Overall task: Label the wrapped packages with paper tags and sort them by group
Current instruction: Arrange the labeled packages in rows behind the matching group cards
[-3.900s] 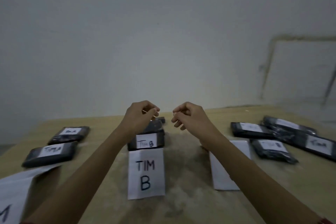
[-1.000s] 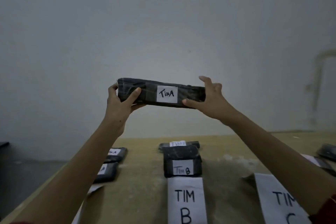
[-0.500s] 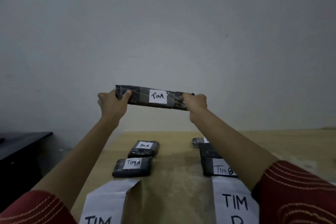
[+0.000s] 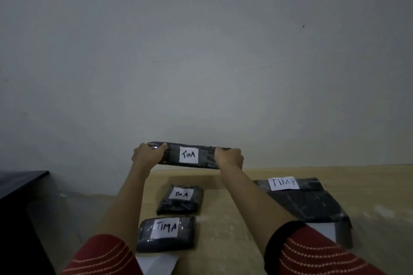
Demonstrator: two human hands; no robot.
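Note:
A long black wrapped package (image 4: 190,156) with a white tag reading TIM A hangs just above the far edge of the table. My left hand (image 4: 146,156) grips its left end and my right hand (image 4: 230,158) grips its right end. Below it, two more black packages tagged TIM A lie in a row on the table: a farther one (image 4: 181,200) and a nearer one (image 4: 165,234). A stack of black packages tagged TIM B (image 4: 306,201) lies to the right, partly hidden by my right arm.
The wooden table (image 4: 228,236) ends at a grey wall. A white paper sheet (image 4: 156,263) lies at the near edge under the TIM A row, another (image 4: 325,231) under the TIM B stack. A dark surface (image 4: 17,183) stands at the left.
Both hands have carried the TIM A package leftward and down from chest height to just above the far end of the TIM A row. The view has tilted down and shifted left.

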